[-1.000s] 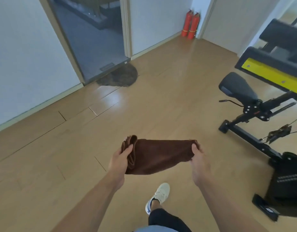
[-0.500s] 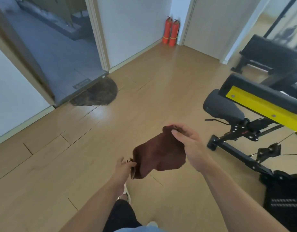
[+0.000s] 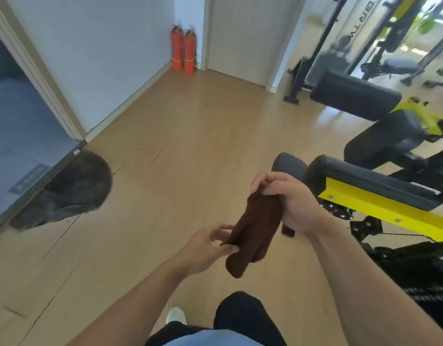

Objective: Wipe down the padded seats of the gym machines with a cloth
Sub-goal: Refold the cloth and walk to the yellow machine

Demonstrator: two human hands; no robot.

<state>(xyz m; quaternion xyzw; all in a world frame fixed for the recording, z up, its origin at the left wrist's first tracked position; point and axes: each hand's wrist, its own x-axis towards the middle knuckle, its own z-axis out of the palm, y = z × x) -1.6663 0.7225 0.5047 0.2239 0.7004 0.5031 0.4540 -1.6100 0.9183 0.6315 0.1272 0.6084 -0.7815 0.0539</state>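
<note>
Beside hands, yellow bench, extinguishers beyond

Both bare forearms reach forward. Right hand higher, fingers curled – grips cloth top. Left hand lower – thumb and fingers pinch cloth's lower edge.

A light wooden floor runs to pale walls. Two red fire extinguishers stand in the far corner beside a closed door. A dark mat, perhaps semicircular, lies at a doorway on the left. Bright daylight fills the upper right.
</note>
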